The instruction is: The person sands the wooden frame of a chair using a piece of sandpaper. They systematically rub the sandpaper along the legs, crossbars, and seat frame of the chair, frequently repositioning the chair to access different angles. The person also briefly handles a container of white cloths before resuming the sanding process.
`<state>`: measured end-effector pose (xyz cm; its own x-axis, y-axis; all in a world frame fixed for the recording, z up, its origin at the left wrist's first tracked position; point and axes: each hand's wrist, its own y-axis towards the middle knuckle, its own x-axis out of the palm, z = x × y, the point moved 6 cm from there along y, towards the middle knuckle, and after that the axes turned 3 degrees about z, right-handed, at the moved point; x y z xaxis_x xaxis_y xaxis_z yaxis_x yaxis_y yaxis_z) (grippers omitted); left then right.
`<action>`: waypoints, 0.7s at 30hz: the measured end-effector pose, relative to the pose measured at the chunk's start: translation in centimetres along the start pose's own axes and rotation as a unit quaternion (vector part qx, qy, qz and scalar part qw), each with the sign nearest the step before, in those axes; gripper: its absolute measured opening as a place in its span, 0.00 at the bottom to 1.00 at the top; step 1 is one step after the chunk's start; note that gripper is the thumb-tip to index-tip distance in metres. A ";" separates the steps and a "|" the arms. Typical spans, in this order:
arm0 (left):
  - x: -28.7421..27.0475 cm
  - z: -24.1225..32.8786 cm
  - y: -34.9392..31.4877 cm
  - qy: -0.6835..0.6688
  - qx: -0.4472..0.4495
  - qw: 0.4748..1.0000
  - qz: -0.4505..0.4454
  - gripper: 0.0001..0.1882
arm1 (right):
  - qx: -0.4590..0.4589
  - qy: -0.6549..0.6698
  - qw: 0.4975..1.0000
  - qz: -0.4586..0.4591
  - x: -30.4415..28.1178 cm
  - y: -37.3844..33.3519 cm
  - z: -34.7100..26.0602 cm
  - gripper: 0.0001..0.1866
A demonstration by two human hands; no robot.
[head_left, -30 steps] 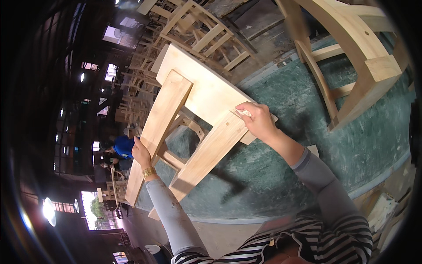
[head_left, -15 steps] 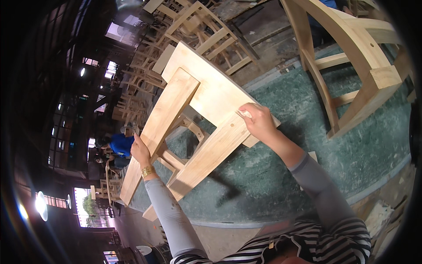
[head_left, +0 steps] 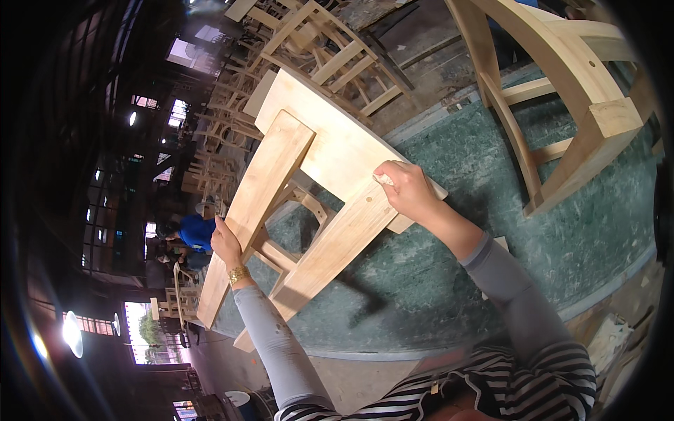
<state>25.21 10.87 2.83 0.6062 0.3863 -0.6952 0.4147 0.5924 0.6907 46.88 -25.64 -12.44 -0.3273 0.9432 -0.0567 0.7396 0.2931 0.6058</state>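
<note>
An unfinished wooden chair (head_left: 337, 151) lies tilted across the middle, its broad flat panel at the far end and two legs running toward the lower left. My left hand (head_left: 226, 243) is closed round the edge of the left leg (head_left: 263, 186), thumb on top and the other fingers hidden beneath. My right hand (head_left: 411, 191) pinches a small pale pad (head_left: 383, 179), perhaps folded sandpaper or cloth. It presses this on the right leg (head_left: 337, 242), close to where leg and panel meet and beside a round plug.
Beneath the chair spreads a worn green work surface (head_left: 449, 274). Another wooden frame (head_left: 590, 77) stands on it at the right. Many bare wooden chair frames (head_left: 330, 67) are stacked at the back. A person in blue (head_left: 196, 231) is at the far left.
My right hand has shifted very slightly left with the pad along the joint. My left hand keeps its hold, and the whole view has turned a little.
</note>
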 end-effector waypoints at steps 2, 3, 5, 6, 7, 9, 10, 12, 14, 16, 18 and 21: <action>0.0 0.0 0.0 0.006 0.004 1.000 0.001 0.35 | 0.011 -0.009 1.000 -0.013 -0.1 -0.2 0.0 0.10; -0.1 0.1 0.1 0.007 0.008 1.000 0.003 0.35 | 0.019 -0.017 0.999 -0.019 -0.3 -0.6 0.1 0.10; -0.1 0.1 0.1 0.005 0.010 1.000 0.006 0.35 | 0.027 -0.022 0.999 -0.023 -0.6 -1.0 0.1 0.11; -0.1 0.1 0.0 0.001 0.009 1.000 0.006 0.35 | 0.026 -0.018 0.999 -0.022 -0.6 -1.0 0.1 0.11; 0.0 -0.1 0.0 0.004 -0.015 1.000 -0.006 0.35 | 0.064 -0.026 0.997 -0.040 -0.4 -1.1 0.6 0.11; -0.2 0.3 -0.1 -0.008 0.008 1.000 0.012 0.35 | 0.009 -0.002 1.000 -0.007 -0.5 -0.5 0.0 0.11; -0.1 0.0 -0.2 -0.011 -0.017 1.000 -0.002 0.35 | -0.016 0.009 1.000 0.008 -0.5 -0.3 -0.3 0.11; -0.4 0.3 -0.2 0.002 0.009 1.000 0.010 0.34 | -0.001 -0.002 1.000 0.001 -0.3 -0.1 -0.1 0.11; -0.4 0.3 -0.3 0.003 0.005 1.000 0.007 0.34 | 0.004 0.001 1.000 -0.003 -0.2 -0.1 -0.1 0.11; -0.3 0.0 -0.3 -0.002 -0.017 1.000 -0.004 0.34 | 0.054 -0.003 0.998 -0.024 0.1 -0.2 0.5 0.10; -0.5 0.3 -0.2 -0.002 0.004 1.000 0.009 0.34 | 0.012 0.011 1.000 0.001 -0.1 0.0 0.1 0.10; -0.4 0.4 -0.2 0.012 -0.002 1.000 0.001 0.34 | 0.019 0.016 1.000 -0.001 0.0 0.2 0.2 0.11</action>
<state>25.10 10.33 3.08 0.5916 0.4041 -0.6977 0.4107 0.5936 0.6921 47.17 -25.56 -12.46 -0.3476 0.9371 -0.0328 0.7605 0.3022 0.5747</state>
